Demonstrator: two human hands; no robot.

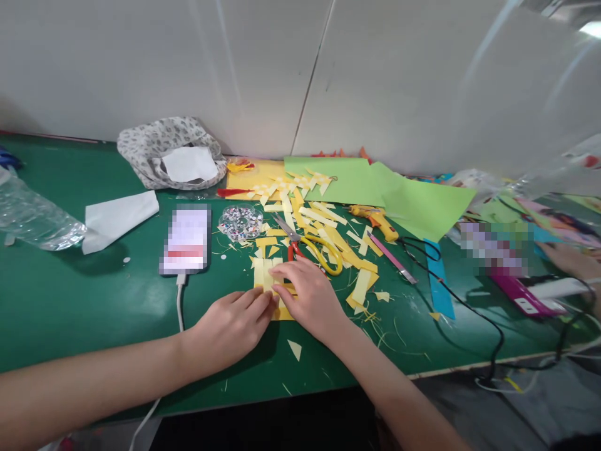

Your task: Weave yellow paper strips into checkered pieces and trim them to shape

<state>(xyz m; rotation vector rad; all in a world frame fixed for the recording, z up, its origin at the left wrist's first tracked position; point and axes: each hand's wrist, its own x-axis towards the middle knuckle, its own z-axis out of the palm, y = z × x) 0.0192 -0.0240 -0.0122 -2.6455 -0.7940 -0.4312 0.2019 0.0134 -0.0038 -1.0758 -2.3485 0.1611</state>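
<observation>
Both my hands meet over a small piece of woven yellow paper strips (260,274), pale and darker yellow, lying on the green table. My left hand (239,318) has its fingers bunched together on the left and lower part of the strips. From the other side, my right hand (307,294) curls its thumb and forefinger onto the same strips; its palm hides part of the paper. Just beyond the right hand lie scissors (323,254) with red and yellow handles. Cut yellow strips (323,215) are scattered around them, close to a clear case of small beads (241,223).
A phone (185,238) on a white cable lies left, near a plastic bottle (42,210) and a cloth bag (173,147). A yellow glue gun (375,220), pink craft knife (389,255), blue ruler (439,282) and black cord lie right. Another person's hand (570,260) shows at far right.
</observation>
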